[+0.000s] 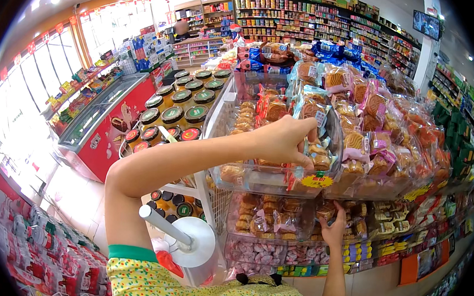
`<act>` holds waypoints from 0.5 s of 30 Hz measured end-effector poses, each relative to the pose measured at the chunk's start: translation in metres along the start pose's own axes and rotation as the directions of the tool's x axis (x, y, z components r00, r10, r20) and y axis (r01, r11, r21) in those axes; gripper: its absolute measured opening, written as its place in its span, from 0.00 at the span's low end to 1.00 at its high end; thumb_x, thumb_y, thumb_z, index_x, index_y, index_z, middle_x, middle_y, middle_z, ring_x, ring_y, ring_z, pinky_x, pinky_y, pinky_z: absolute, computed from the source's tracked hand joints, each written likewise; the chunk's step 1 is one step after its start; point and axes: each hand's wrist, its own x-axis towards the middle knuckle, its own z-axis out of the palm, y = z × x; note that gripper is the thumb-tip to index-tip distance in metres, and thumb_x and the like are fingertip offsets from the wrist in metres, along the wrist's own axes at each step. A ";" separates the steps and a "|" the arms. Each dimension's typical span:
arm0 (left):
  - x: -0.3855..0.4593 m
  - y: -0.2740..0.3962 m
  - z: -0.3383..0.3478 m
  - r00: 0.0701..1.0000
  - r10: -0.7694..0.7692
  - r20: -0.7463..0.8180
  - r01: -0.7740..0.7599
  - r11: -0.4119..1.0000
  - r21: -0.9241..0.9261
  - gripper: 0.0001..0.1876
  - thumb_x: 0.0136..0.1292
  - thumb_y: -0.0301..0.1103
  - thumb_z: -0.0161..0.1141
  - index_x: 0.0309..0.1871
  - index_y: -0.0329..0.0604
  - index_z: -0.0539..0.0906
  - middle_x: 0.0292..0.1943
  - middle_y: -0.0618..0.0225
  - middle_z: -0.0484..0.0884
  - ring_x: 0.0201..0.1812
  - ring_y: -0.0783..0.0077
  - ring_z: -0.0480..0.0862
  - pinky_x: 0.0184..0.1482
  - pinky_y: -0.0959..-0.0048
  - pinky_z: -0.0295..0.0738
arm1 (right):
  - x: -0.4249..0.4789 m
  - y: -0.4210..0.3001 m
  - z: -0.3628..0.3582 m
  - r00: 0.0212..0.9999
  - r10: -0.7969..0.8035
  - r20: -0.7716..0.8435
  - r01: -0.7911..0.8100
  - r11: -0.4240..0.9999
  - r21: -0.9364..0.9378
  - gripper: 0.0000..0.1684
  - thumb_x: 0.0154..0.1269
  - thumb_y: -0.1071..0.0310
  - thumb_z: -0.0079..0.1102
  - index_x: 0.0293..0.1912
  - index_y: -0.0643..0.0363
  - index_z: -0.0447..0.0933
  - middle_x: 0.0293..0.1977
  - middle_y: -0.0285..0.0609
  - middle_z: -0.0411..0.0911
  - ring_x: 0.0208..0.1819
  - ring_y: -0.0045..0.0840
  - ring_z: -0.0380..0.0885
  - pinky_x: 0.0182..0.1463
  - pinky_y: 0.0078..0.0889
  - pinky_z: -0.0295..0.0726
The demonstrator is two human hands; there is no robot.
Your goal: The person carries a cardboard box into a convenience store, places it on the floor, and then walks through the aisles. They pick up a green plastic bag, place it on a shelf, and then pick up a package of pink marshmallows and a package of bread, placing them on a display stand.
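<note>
My left hand reaches across a clear plastic bin of wrapped round pastries. Its fingers bend down beside a stack of wrapped pastries, with the thumb apart from them; the fingertips are partly hidden, so a hold cannot be told. Lower down, my right hand is at the front of a second shelf tray. Thumb and index finger are spread at a wrapped pastry there; whether they grip it is unclear. A yellow price tag hangs on the upper bin's front, below my left hand.
Heaped packaged pastries fill bins to the right. Lidded jars stand at left, beyond them a red chest freezer. A white cylindrical stand with a post is close to my body. A person is far back.
</note>
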 end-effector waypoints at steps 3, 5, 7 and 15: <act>-0.007 0.003 -0.006 0.996 -0.068 0.055 0.068 0.998 0.004 0.26 0.52 0.45 0.67 0.44 0.38 0.67 0.24 0.61 0.80 0.27 0.69 0.81 0.29 0.71 0.74 | 0.000 0.001 0.002 1.000 -0.014 0.000 0.014 1.000 0.000 0.33 0.52 0.70 0.64 0.58 0.62 0.63 0.52 0.54 0.66 0.54 0.47 0.66 0.54 0.43 0.67; -0.016 0.009 -0.016 0.982 -0.156 0.103 0.161 0.986 -0.051 0.25 0.54 0.45 0.65 0.43 0.37 0.66 0.25 0.61 0.80 0.27 0.69 0.82 0.28 0.71 0.75 | -0.001 0.000 0.000 1.000 -0.005 0.000 0.005 1.000 -0.021 0.33 0.52 0.71 0.64 0.58 0.62 0.63 0.52 0.54 0.66 0.54 0.47 0.66 0.54 0.43 0.67; -0.023 0.001 -0.039 0.958 -0.222 0.179 0.212 0.975 0.074 0.20 0.59 0.43 0.61 0.37 0.36 0.66 0.24 0.60 0.80 0.27 0.71 0.84 0.26 0.75 0.75 | -0.001 -0.002 -0.001 1.000 0.002 -0.002 -0.002 1.000 -0.018 0.33 0.51 0.71 0.64 0.57 0.62 0.63 0.52 0.54 0.66 0.54 0.47 0.67 0.54 0.42 0.67; -0.052 -0.019 -0.052 0.785 -0.414 0.460 0.061 0.792 0.608 0.13 0.47 0.32 0.65 0.39 0.47 0.79 0.28 0.68 0.82 0.34 0.64 0.82 0.34 0.65 0.73 | 0.001 0.005 0.001 0.997 -0.069 -0.045 0.068 0.998 -0.007 0.35 0.47 0.71 0.67 0.56 0.63 0.64 0.50 0.55 0.67 0.52 0.49 0.67 0.52 0.43 0.68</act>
